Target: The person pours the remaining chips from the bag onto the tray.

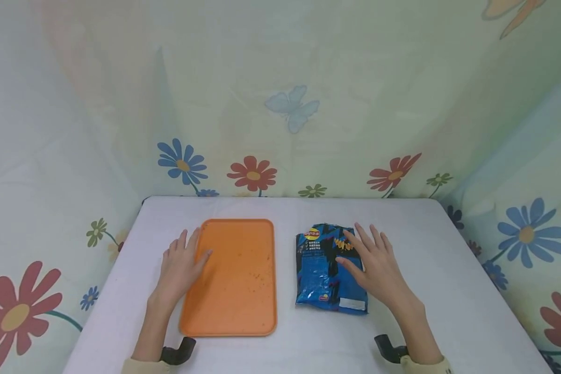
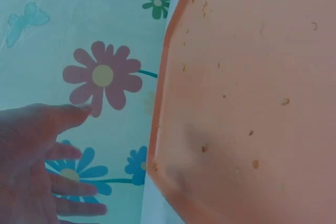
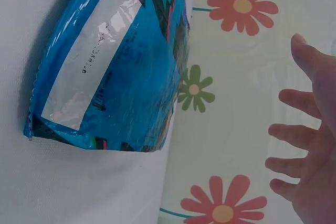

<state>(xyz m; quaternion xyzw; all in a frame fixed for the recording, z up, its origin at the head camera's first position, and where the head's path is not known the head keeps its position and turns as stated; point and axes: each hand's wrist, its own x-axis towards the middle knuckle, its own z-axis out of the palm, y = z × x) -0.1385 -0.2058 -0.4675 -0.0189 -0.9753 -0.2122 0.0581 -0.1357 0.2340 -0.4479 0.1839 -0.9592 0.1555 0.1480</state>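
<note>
My left hand [image 1: 179,267] hovers at the left edge of an orange tray [image 1: 234,280], fingers spread and holding nothing. Small brown crumbs dot the tray's surface in the left wrist view. To the right of the tray lies a blue and black snack bag [image 1: 318,280], with a white label strip near its lower right corner. Above the bag's right side is my right hand [image 1: 378,265], its fingers apart with nothing in them. In the right wrist view that hand [image 3: 315,129] shows well apart from the bag [image 3: 131,77].
A white-covered table [image 1: 449,291] bears the tray and the bag. Behind it and at both sides hangs a cloth [image 1: 215,104] printed with flowers and a butterfly. A black strap mount [image 1: 178,352] sits at my left wrist, another mount [image 1: 390,349] at my right.
</note>
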